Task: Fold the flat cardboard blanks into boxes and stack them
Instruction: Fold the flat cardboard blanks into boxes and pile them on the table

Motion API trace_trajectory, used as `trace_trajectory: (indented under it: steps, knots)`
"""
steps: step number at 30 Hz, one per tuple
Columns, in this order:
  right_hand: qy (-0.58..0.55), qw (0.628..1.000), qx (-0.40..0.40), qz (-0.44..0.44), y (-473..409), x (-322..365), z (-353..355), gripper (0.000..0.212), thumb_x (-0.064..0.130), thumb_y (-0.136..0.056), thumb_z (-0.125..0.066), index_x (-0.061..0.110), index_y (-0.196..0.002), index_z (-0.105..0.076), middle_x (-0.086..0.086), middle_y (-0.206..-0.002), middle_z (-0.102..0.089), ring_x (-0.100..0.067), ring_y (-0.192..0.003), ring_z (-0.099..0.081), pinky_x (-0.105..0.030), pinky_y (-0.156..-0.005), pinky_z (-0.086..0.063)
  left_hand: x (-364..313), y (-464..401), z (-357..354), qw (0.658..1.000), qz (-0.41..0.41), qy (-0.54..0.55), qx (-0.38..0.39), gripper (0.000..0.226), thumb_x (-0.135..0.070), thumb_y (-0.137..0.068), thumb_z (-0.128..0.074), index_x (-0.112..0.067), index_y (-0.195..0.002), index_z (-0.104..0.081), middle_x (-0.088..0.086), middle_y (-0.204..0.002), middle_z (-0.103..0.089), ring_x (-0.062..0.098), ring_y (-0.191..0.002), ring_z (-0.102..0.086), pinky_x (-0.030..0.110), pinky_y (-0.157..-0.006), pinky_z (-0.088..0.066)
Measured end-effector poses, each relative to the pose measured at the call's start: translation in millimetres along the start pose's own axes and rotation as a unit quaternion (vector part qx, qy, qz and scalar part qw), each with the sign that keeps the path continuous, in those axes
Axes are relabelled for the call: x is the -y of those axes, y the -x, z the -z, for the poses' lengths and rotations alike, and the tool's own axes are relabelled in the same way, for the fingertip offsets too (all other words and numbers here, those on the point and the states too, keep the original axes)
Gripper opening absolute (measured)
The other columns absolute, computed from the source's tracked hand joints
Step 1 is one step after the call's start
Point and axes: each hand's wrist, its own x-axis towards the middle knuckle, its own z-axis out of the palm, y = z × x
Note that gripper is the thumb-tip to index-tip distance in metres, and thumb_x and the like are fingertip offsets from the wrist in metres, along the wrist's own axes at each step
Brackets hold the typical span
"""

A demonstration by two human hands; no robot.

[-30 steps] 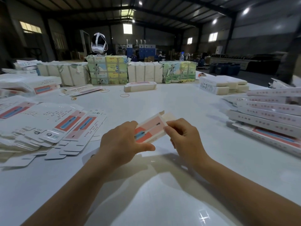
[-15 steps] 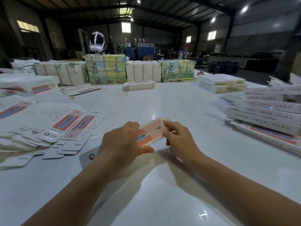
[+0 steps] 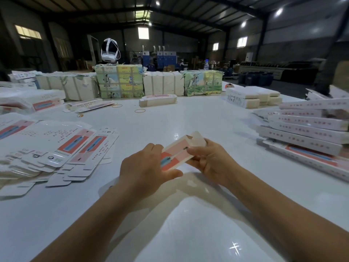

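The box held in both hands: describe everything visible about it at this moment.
The box is a slim, long carton of thin white card, its top face printed pink and red with a blue, pen-like picture. It is held just above the white table, tilted, its far end higher and pointing away to the right. The left hand grips its near end and the right hand pinches its right edge. The far end flap looks unclosed.
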Motion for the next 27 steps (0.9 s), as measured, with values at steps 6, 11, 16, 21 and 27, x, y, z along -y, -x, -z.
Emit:
trace_trajectory:
  steps: [6,11,16,21,27]
  knots:
    - [0.523,0.794,-0.047,0.305,12.6,-12.3,-8.6,0.023,0.009,-0.095,-0.050,0.029,-0.083,-0.053,0.019,-0.060,-0.055,-0.001,-0.059,-0.053,-0.010,-0.056,-0.039,0.5,-1.2,-0.2,0.999,0.001,-0.039,-0.016,0.076,-0.080,-0.059,-0.035,-0.027,-0.112,-0.045,-0.010,-0.105,-0.057,0.010,-0.075,-0.052,0.018,-0.064,-0.045]
    - [0.481,0.817,-0.066,0.311,14.4,-17.1,-14.2,0.025,0.027,-0.101,-0.042,0.015,-0.109,-0.062,-0.007,-0.086,-0.068,-0.023,-0.077,-0.061,-0.022,-0.062,-0.046,5.2,-2.0,-3.0,0.995,-0.003,-0.055,-0.079,0.065,-0.074,-0.070,-0.054,-0.026,-0.114,-0.048,-0.007,-0.107,-0.060,0.009,-0.071,-0.047,0.020,-0.061,-0.043]
    - [0.207,0.961,-0.028,0.181,12.6,-5.2,-14.4,0.027,0.018,-0.098,-0.050,0.026,-0.089,-0.074,0.000,-0.090,-0.075,-0.020,-0.093,-0.069,-0.026,-0.084,-0.056,5.9,-1.4,-3.7,0.991,-0.010,-0.075,-0.106,0.065,-0.071,-0.073,-0.055,-0.024,-0.117,-0.046,-0.005,-0.108,-0.060,0.009,-0.074,-0.045,0.023,-0.062,-0.044]
    - [0.136,0.976,-0.044,0.162,13.3,-1.8,-13.9,0.025,0.001,-0.092,-0.055,0.018,-0.096,-0.073,-0.005,-0.095,-0.075,-0.022,-0.093,-0.069,-0.029,-0.084,-0.057,1.6,0.8,-0.4,0.989,-0.031,-0.069,-0.128,0.064,-0.066,-0.073,-0.062,-0.021,-0.116,-0.049,-0.003,-0.103,-0.061,0.017,-0.078,-0.058,0.028,-0.060,-0.046]
    - [0.108,0.980,-0.064,0.157,13.0,-1.6,-13.2,0.026,0.003,-0.093,-0.054,0.021,-0.092,-0.073,-0.002,-0.091,-0.075,-0.018,-0.090,-0.070,-0.027,-0.083,-0.057,-2.4,3.3,2.3,0.986,-0.052,-0.056,-0.151,0.066,-0.053,-0.067,-0.077,-0.011,-0.114,-0.059,0.008,-0.097,-0.067,0.029,-0.075,-0.065,0.037,-0.061,-0.053]
